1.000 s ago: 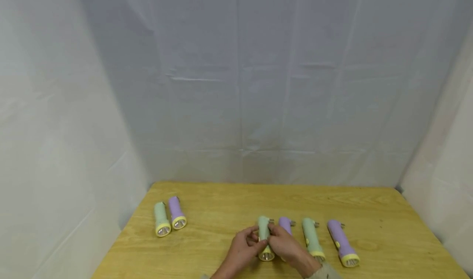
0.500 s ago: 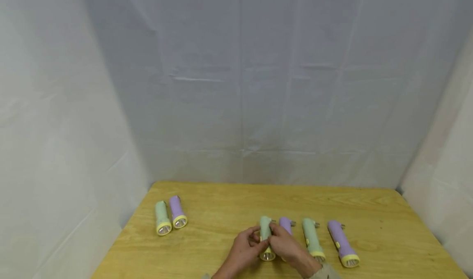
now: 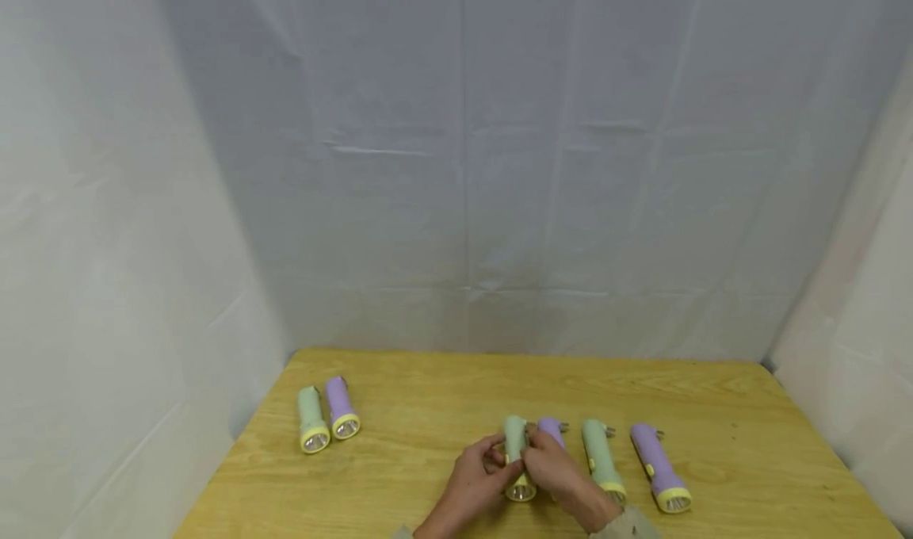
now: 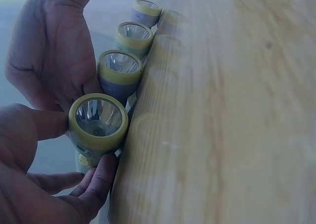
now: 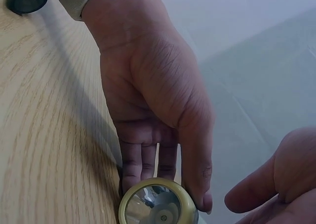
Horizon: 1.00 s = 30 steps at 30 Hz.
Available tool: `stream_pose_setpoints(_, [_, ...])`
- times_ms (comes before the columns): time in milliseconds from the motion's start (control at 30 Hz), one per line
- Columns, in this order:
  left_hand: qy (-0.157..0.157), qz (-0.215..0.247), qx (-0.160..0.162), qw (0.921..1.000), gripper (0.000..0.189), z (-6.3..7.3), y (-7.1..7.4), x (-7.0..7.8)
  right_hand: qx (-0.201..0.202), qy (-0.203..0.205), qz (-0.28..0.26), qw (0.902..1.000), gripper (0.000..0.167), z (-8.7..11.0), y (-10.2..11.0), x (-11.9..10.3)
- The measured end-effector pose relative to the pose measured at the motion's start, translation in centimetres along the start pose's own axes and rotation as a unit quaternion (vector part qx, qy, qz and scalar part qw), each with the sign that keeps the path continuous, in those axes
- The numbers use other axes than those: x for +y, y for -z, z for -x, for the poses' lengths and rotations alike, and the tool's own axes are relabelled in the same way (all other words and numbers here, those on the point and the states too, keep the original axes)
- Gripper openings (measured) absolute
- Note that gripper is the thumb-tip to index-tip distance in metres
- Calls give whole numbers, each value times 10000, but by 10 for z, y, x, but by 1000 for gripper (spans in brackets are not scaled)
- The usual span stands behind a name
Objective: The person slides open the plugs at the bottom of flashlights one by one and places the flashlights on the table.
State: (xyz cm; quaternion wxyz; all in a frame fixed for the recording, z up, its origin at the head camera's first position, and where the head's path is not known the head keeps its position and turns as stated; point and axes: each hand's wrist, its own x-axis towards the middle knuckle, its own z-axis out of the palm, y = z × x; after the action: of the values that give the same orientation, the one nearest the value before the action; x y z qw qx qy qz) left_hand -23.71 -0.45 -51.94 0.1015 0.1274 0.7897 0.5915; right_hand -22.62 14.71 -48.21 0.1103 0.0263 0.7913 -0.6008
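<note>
A green flashlight [image 3: 514, 437] with a yellow rim lies on the table, its lens toward me. My left hand [image 3: 471, 479] grips it from the left, thumb on top and fingers curled round its side near the yellow switch in the left wrist view. At its right side my right hand [image 3: 562, 475] pinches it; the fingertips are partly hidden. The right wrist view shows the flashlight lens [image 5: 155, 204] at that right hand's thumb and fingers. Close beside it, a purple flashlight [image 3: 552, 426] is mostly covered by the right hand.
Farther right lie another green flashlight [image 3: 601, 456] and a purple one [image 3: 659, 464], roughly parallel, with metal prongs at their far ends. A second pair, green [image 3: 311, 416] and purple [image 3: 341, 404], lies at the table's left. Pale sheets [image 3: 464, 166] hang behind and beside the wooden table [image 3: 414, 404].
The green flashlight between my hands has shifted slightly right, toward the purple one. Both hands stay on it, and the other flashlights keep their places.
</note>
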Motion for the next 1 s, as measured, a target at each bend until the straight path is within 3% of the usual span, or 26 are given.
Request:
stream_pose_setpoints(300, [89, 121, -77, 9999, 61, -1, -6, 4, 184, -163, -70, 9997, 70, 0, 3, -1])
stream_pose_setpoints(600, [41, 154, -13, 9999, 61, 0, -11, 8, 523, 5, 188, 9985, 64, 3, 7, 5])
stream_pose_setpoints(1000, [142, 200, -19, 9997, 59, -2, -23, 11, 420, -180, 141, 9989, 68, 6, 16, 5])
